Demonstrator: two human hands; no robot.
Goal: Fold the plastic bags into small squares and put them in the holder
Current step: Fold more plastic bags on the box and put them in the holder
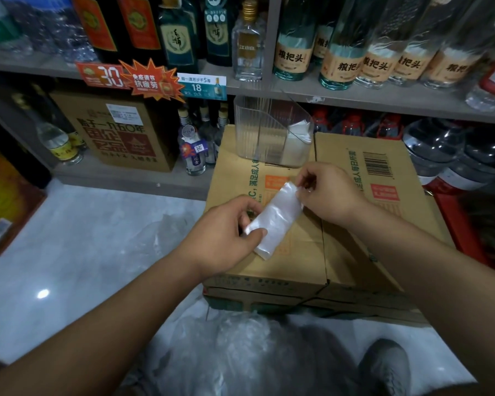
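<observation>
I see left grip (226,235) and right grip (329,192) pinching one bag (275,221) at strip stage; holder (255,130) has some squares (297,138), loose pile (235,344) not yet folded.

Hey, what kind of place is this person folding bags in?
Most likely a small shop's liquor aisle. Shelves hold rows of labelled bottles, price tags hang on the shelf edge, and the left hand and right hand pinch a plastic bag over stacked cardboard cartons.
</observation>
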